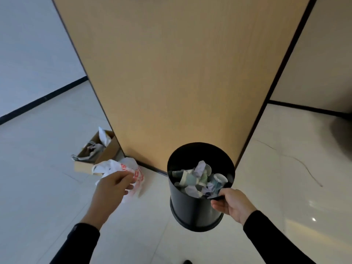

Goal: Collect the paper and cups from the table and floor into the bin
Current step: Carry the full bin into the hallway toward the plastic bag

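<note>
A black round bin (192, 208) hangs tilted above the floor, with my right hand (231, 203) gripping its near rim. Inside lie several crumpled papers (200, 167) and crushed paper cups (187, 179). My left hand (112, 187) hovers to the left of the bin, over a white plastic bag with red print (123, 168) on the floor. Its fingers are curled and touch the bag's top; whether they pinch it is unclear.
A tall wooden panel (181, 73) with dark edges stands straight ahead. At its left foot sits an open cardboard box (99, 151) with paper and bags in it. Pale floor tiles (38, 187) spread around, and a thin cable (304, 168) lies on the right.
</note>
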`<state>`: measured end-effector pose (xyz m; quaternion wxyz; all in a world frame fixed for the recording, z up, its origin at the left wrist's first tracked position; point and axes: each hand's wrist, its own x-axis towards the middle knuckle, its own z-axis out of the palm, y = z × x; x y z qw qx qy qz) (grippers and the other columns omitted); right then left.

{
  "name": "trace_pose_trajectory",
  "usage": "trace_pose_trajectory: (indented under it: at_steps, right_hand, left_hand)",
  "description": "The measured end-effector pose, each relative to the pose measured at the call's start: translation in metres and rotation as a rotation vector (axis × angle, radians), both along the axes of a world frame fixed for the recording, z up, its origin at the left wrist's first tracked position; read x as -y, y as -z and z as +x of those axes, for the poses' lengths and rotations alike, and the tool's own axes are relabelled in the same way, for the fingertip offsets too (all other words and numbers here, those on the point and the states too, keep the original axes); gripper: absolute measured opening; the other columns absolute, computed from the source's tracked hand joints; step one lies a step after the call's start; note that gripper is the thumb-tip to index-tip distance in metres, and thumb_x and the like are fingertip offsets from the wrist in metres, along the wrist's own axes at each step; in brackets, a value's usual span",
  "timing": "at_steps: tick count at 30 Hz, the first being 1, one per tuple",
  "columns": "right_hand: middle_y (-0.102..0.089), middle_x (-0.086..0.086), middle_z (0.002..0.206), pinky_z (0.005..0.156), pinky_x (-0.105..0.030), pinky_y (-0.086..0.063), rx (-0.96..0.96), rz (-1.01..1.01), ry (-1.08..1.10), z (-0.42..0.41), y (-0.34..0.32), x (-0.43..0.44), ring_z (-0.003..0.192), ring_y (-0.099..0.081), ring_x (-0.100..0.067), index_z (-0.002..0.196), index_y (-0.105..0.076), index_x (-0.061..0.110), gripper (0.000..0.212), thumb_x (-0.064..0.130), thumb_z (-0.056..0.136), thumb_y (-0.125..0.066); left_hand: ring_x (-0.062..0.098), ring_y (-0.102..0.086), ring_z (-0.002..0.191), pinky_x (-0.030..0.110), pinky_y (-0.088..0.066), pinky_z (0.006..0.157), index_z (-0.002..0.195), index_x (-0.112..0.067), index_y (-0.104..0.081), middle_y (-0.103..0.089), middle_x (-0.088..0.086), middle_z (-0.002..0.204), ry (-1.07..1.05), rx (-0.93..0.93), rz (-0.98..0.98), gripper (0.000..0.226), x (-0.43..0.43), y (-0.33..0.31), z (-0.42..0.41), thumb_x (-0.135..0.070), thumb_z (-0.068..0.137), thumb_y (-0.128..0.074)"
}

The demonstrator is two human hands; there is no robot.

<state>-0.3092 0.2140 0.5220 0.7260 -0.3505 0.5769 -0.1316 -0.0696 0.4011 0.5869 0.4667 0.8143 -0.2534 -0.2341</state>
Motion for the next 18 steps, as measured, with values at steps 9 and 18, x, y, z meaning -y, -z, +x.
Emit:
trace_pose_trajectory:
  at_steps: [9,18]
  right_hand:
    - [-0.064,-0.017,0.048,0.036,-0.024,-0.053,-0.032,0.156,0.21,0.021,0.044,0.058,0.034,-0.061,-0.022,0.078,-0.056,-0.009,0.013,-0.01,0.084,-0.044]
    - [-0.063,-0.02,0.069,0.037,-0.025,-0.052,-0.186,0.329,0.34,0.063,0.166,0.093,0.035,-0.061,-0.021,0.109,-0.053,-0.018,0.026,-0.01,0.086,-0.045]
  left_hand:
    - [0.015,-0.066,0.072,0.023,-0.049,0.062,0.087,-0.011,-0.068,-0.071,0.004,0.081,0.163,-0.103,0.106,0.015,0.125,0.042,0.042,-0.012,0.088,-0.054]
    - [0.016,-0.068,0.073,0.024,-0.05,0.063,0.079,-0.024,-0.067,-0.073,-0.002,0.077,0.359,-0.273,0.32,0.017,0.22,0.187,0.071,-0.014,0.087,-0.056]
